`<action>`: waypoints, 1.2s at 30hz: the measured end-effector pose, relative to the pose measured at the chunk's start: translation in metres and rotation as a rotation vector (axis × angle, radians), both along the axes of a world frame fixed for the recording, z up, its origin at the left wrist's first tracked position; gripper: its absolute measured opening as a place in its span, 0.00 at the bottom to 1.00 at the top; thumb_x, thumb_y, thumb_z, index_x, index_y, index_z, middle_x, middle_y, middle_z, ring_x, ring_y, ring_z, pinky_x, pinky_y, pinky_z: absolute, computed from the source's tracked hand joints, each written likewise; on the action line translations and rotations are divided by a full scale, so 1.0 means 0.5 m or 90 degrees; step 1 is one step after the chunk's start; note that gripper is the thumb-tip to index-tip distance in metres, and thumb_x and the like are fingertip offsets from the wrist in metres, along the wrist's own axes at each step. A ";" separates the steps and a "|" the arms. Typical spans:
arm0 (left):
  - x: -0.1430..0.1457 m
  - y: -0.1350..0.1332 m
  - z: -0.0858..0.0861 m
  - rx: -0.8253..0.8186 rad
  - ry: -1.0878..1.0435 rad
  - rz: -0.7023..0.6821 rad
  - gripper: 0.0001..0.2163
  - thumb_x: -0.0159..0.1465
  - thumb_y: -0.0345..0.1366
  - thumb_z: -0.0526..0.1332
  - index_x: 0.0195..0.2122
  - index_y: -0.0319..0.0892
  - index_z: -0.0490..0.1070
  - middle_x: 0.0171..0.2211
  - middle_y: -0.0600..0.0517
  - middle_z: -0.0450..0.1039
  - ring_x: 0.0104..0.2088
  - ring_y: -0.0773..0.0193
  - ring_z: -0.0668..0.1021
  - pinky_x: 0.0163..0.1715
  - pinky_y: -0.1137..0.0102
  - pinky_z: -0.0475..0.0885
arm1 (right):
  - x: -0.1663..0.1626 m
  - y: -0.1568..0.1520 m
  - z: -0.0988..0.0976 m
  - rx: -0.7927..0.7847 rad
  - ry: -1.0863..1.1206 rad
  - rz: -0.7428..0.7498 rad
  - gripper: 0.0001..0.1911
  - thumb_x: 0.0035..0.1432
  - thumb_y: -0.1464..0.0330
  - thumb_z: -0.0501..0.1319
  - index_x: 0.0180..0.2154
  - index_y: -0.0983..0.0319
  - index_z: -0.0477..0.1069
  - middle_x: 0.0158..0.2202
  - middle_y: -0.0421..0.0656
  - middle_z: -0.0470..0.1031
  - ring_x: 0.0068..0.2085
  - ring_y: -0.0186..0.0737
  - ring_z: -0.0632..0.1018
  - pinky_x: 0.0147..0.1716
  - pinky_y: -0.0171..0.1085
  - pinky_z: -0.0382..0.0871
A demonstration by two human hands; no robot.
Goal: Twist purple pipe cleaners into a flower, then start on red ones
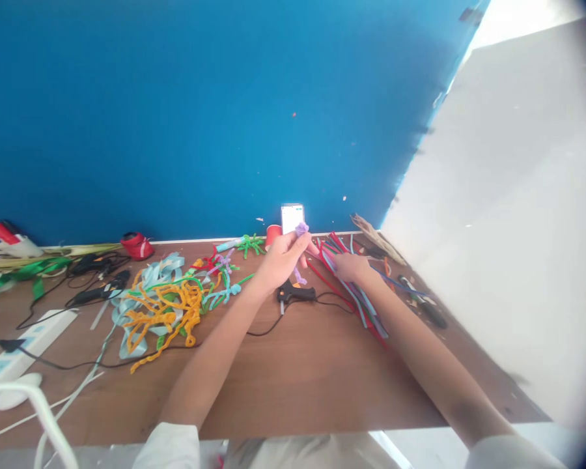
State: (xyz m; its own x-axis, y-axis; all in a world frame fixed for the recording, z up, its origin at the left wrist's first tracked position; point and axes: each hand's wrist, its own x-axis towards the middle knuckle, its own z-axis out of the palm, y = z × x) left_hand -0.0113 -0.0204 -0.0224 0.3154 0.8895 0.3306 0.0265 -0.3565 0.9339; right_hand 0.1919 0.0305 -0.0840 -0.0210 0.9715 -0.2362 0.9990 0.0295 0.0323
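My left hand [282, 259] is raised above the wooden table [293, 384] with its fingers pinched on a purple pipe cleaner [301, 229], whose tail hangs down below the hand. My right hand [350, 266] rests on a bundle of straight red, blue and white pipe cleaners [359, 301] lying on the table; its fingers are curled over them. A black glue gun [295, 293] lies just below my left hand.
A tangle of orange, light blue and green pipe cleaners [163, 306] lies at left. A phone [292, 217] leans on the blue wall beside a red cup [273, 233]. A white power strip [24, 345] and black cables sit at far left. A white wall closes the right side.
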 end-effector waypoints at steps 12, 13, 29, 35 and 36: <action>0.000 0.000 0.014 -0.041 -0.139 0.062 0.16 0.68 0.52 0.58 0.39 0.41 0.66 0.23 0.55 0.74 0.16 0.73 0.66 0.17 0.75 0.60 | 0.002 0.011 -0.025 0.017 -0.012 -0.029 0.22 0.63 0.72 0.54 0.57 0.62 0.74 0.56 0.56 0.77 0.55 0.55 0.79 0.51 0.48 0.73; 0.000 0.000 0.013 -0.041 -0.138 0.069 0.17 0.68 0.52 0.58 0.39 0.41 0.66 0.23 0.55 0.73 0.16 0.73 0.65 0.17 0.75 0.60 | 0.003 0.012 -0.024 0.026 -0.012 -0.032 0.23 0.64 0.72 0.53 0.58 0.63 0.73 0.56 0.57 0.77 0.56 0.56 0.79 0.51 0.48 0.72; -0.007 -0.009 0.021 -0.061 -0.126 -0.009 0.16 0.68 0.50 0.54 0.37 0.42 0.69 0.16 0.59 0.59 0.17 0.71 0.60 0.19 0.73 0.54 | 0.025 0.027 -0.023 0.059 0.038 -0.016 0.20 0.64 0.68 0.54 0.53 0.64 0.75 0.54 0.59 0.77 0.54 0.60 0.79 0.49 0.50 0.72; -0.012 -0.010 0.024 -0.089 -0.157 -0.084 0.13 0.67 0.44 0.51 0.38 0.42 0.69 0.17 0.58 0.60 0.16 0.71 0.58 0.16 0.74 0.47 | 0.045 0.017 0.027 0.111 0.102 -0.029 0.19 0.67 0.62 0.51 0.45 0.64 0.77 0.46 0.55 0.81 0.46 0.52 0.81 0.41 0.41 0.71; -0.011 -0.012 0.025 -0.084 -0.153 -0.075 0.12 0.67 0.44 0.52 0.38 0.42 0.69 0.17 0.58 0.61 0.16 0.72 0.58 0.16 0.74 0.48 | 0.048 0.014 0.037 0.133 0.106 -0.038 0.18 0.67 0.62 0.51 0.45 0.63 0.76 0.46 0.55 0.81 0.46 0.52 0.81 0.41 0.40 0.70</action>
State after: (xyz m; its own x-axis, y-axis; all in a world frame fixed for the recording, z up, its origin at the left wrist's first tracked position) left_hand -0.0167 -0.0264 -0.0100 0.3464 0.8913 0.2926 -0.2354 -0.2194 0.9468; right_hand 0.2161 0.0374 -0.0653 0.0160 0.9994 -0.0293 0.9909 -0.0198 -0.1331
